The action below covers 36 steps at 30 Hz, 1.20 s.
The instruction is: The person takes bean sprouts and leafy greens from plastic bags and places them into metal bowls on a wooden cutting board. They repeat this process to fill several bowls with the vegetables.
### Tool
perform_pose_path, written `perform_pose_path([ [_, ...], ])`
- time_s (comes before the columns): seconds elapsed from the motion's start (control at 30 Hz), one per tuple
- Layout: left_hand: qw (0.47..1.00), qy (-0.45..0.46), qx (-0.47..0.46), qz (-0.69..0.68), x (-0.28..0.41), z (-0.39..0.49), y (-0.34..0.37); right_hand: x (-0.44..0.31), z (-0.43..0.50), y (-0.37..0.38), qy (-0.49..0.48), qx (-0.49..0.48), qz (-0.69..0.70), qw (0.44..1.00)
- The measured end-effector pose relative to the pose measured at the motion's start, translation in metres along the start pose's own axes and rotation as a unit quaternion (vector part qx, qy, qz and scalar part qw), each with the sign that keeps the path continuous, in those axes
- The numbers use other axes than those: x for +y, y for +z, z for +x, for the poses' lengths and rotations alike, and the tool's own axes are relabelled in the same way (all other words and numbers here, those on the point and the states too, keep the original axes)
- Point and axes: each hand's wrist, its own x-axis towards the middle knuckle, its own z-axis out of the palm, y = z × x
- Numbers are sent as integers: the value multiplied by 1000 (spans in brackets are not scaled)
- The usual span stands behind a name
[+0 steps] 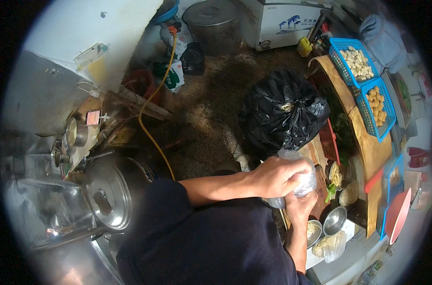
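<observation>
My left hand (pixel 280 176) is closed on a bunched clear plastic bag (pixel 306 183), over the edge of a wooden board (pixel 322 188). Just below it, my right hand (pixel 301 205) grips the lower part of the same bag; what the bag holds cannot be made out. Green leaf pieces (pixel 330 192) lie on the board beside the hands. Close by stand a metal bowl (pixel 334 221), a smaller bowl of pale strips (pixel 311 229) and a filled clear plastic bag (pixel 330 246). A large knotted black plastic bag (pixel 285 110) stands beyond the hands.
Blue baskets with pale chunks (pixel 356 64) and browned balls (pixel 377 107) sit along a wooden shelf (pixel 365 142). A red basket (pixel 329 140) is under it. At left are a lidded steel pot (pixel 109 199) and an orange hose (pixel 144 131). A white chest freezer (pixel 287 23) stands at the back.
</observation>
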Motion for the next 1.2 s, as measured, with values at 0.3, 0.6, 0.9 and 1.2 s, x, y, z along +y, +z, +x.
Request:
perform_pose_path([
  [0.3,981,65,14,183,12,-13,-60,-9,6,-26,-98,-246,206,942],
  [0.6,965,-69,81,-239,-1,-40,-34,-21,58,3,-123,-222,256,933],
  [0.9,995,72,7,-76,-40,-9,-151,-71,116,87,-98,-22,220,970],
  [1.2,998,38,41,-22,-122,38,-273,-120,196,211,-127,10,212,969],
])
